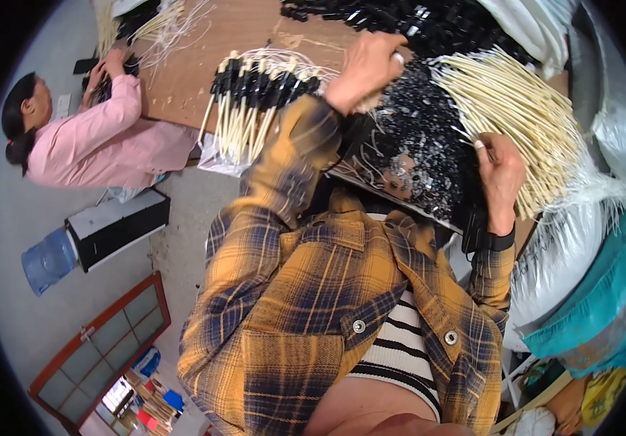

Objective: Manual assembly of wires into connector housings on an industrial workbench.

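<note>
right hand point(502, 171) lies nearest, at the near edge of the pale sticks point(523, 123); its thumb and fingers are bent in close by the stick ends, but whether they pinch one i cannot tell. the sticks are the thing being worked: long, thin, straight, cream-coloured, fanned in a thick sheaf on the right of the counter point(237, 33), with wispy white strands point(603, 190) at the lower end.

between the hands, a glinting spread of small pieces point(429, 138), black and clear, hard and shiny, plastic by the look of them. left hand point(371, 69), ringed, reaches over their far side, fingers curled; no telling if they hold anything.

step in hand, as i judge it: drawing from sticks and small pieces together, one hand to each. next move calls for a fine fingertip pinch, one stick parted from its neighbours without dragging the sheaf.

left of that hand, a capped batch point(244, 109): pale shafts, glossy black sleeves, looping white cords. farther, a heap of black parts point(407, 16), slick and angular; at far left, a co-worker in a pink top point(102, 138), hands at the counter.
</note>
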A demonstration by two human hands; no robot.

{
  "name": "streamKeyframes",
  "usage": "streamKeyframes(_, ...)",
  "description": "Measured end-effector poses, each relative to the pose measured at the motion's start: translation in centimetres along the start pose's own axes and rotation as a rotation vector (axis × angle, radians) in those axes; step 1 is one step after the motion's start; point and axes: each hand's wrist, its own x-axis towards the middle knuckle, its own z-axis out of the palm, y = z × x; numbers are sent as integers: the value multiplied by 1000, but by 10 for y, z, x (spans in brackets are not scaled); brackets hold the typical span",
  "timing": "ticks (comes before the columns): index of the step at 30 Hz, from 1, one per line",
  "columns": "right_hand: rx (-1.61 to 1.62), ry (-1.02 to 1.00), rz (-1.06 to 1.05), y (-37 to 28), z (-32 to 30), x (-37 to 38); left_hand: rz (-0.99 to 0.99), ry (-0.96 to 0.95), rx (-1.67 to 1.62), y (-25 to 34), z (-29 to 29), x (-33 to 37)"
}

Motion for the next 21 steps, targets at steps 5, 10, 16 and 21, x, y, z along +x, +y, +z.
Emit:
streamKeyframes(5,-262,-45,91,21,-18,-11,-173,-252,198,-21,28,24)
streamKeyframes(10,-132,90,-52,28,-10,-5,1,-180,-56,-29,20,-9)
streamKeyframes(16,188,-34,-113,-5,-2,-2,147,-33,62,4,-9,-37)
streamKeyframes(21,624,-143,-29,-32,4,-4,201,-183,-99,21,-11,-49)
